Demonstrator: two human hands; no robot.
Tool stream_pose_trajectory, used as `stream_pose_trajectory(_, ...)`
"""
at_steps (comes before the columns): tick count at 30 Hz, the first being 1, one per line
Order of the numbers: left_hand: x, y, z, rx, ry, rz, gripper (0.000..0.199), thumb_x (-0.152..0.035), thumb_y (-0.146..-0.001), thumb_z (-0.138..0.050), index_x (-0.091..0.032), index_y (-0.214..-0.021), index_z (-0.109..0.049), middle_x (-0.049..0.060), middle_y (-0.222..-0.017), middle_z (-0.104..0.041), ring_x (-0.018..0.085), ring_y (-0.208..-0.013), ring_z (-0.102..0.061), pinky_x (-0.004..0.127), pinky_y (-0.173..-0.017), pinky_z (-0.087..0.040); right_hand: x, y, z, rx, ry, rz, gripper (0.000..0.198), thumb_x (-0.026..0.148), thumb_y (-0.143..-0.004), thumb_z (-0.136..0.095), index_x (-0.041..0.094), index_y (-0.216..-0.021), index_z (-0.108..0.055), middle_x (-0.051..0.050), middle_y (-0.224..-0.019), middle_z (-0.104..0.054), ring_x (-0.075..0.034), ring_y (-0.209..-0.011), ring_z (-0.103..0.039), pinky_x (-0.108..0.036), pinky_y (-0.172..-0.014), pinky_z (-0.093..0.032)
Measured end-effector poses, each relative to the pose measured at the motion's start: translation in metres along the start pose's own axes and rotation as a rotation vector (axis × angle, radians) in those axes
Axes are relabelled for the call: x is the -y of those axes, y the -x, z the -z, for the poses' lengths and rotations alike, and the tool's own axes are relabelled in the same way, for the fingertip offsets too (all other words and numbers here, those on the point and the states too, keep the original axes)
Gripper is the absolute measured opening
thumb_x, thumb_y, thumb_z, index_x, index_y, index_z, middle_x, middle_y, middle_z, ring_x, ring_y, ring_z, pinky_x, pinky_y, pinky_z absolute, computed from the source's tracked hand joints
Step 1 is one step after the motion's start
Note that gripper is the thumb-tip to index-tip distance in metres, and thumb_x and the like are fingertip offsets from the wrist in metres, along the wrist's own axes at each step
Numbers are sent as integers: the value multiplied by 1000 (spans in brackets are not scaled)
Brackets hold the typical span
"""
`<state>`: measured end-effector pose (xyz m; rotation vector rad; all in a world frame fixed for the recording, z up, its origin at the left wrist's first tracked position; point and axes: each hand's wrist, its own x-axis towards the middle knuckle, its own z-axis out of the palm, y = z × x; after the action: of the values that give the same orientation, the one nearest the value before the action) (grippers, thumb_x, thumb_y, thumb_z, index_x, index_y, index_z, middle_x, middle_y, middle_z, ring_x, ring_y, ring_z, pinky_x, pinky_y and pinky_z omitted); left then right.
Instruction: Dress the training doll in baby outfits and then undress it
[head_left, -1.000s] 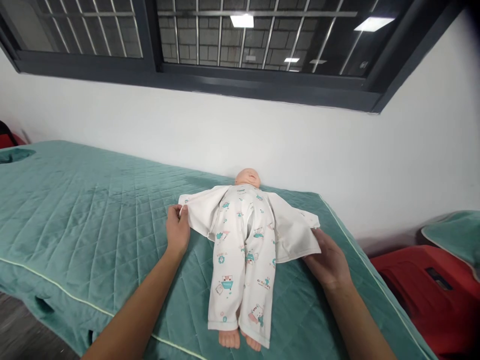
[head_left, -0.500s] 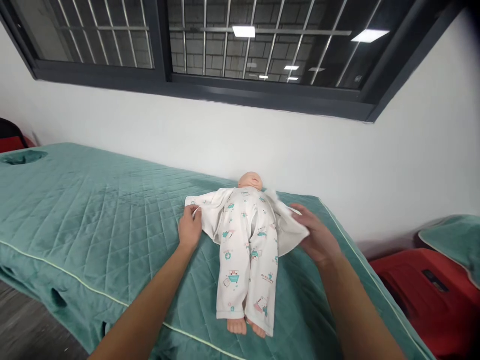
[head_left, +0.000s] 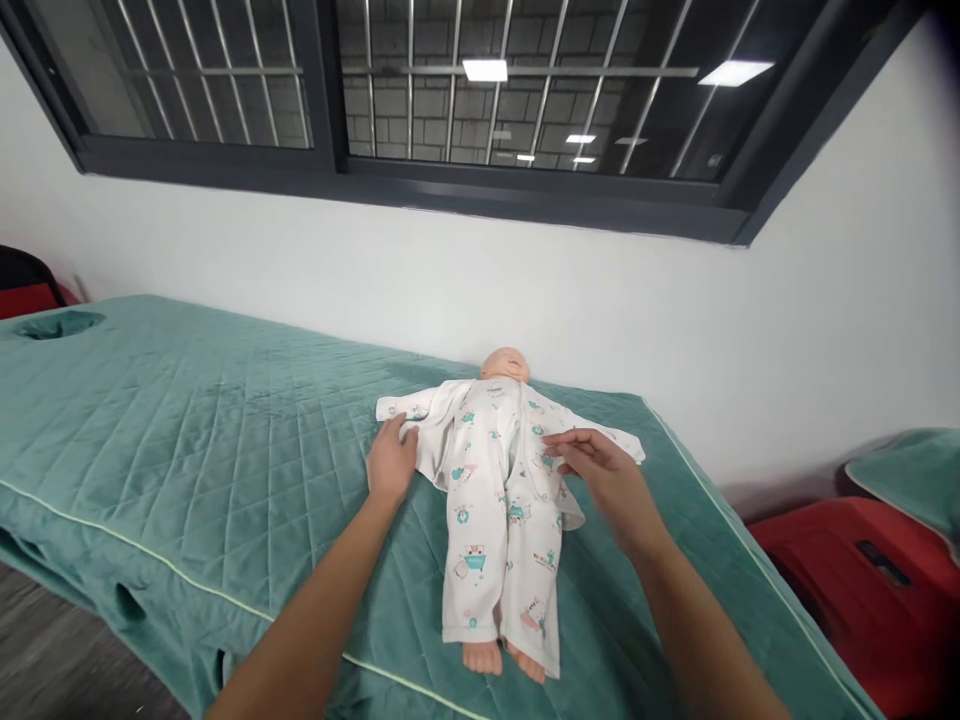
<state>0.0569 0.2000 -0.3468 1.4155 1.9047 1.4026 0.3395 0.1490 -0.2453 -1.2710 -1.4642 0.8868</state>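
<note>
A baby doll (head_left: 505,364) lies on its back, wearing white pyjama trousers (head_left: 472,540) with green and pink prints. A matching pyjama top (head_left: 442,425) is on it, both sleeves spread outward. My left hand (head_left: 391,458) rests by the sleeve and front flap on the left, thumb and fingers apart; whether it touches the cloth is unclear. Over the front flap on the right, my right hand (head_left: 611,485) has its fingers stretched toward the doll's middle, at or just above the fabric. The doll's bare feet (head_left: 484,657) stick out of the trouser legs.
A green quilted cover (head_left: 225,440) with pale piping lies over the bed, which has a round hole (head_left: 60,324) at its far left. Behind it rise a white wall (head_left: 360,270) and a barred window. To the right stands a red plastic object (head_left: 832,570).
The right front flap, earlier lifted outward, now lies across the doll, uncovering the right sleeve. My right hand has moved inward over it. The fingers of my left hand have spread.
</note>
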Motion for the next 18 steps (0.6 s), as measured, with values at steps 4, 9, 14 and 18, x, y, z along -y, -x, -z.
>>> stream_pose_trajectory(4, -13, -5, 3, 53, 83, 43, 29, -22, -82, -58, -17, -108, -71, 14, -127, -65, 31, -122, -58, 49, -106, -41, -3, -25, -11, -26, 171, 33, 19, 38, -84, -60, 22, -93, -65, -5, -105, -71, -19, -89, -64, -32, -78, -49)
stream_pose_trajectory(9, -72, -3, 14, 115, 255, 61, 25, -25, -86, -56, -20, -102, -74, 6, -108, -74, 23, -100, -69, 36, -90, -53, 10, -76, -22, 0, 294, 51, 19, 37, -88, -52, 22, -92, -62, -3, -91, -70, -18, -77, -64, -29, -69, -47)
stream_pose_trajectory(14, -130, 24, 15, 638, 371, -324, 21, -26, -87, -56, -24, -93, -76, 5, -101, -73, 20, -91, -67, 31, -83, -53, 0, -112, -36, -31, 611, 179, 20, 34, -90, -47, 22, -83, -60, -2, -74, -65, -18, -67, -57, -29, -64, -37)
stream_pose_trajectory(18, -134, 15, 7, 906, 334, -252, 22, -29, -88, -55, -24, -97, -75, 3, -91, -73, 16, -75, -66, 26, -67, -52, -17, -114, -43, -63, 576, 184, 19, 35, -91, -45, 23, -83, -57, 0, -69, -60, -18, -64, -53, -29, -62, -35)
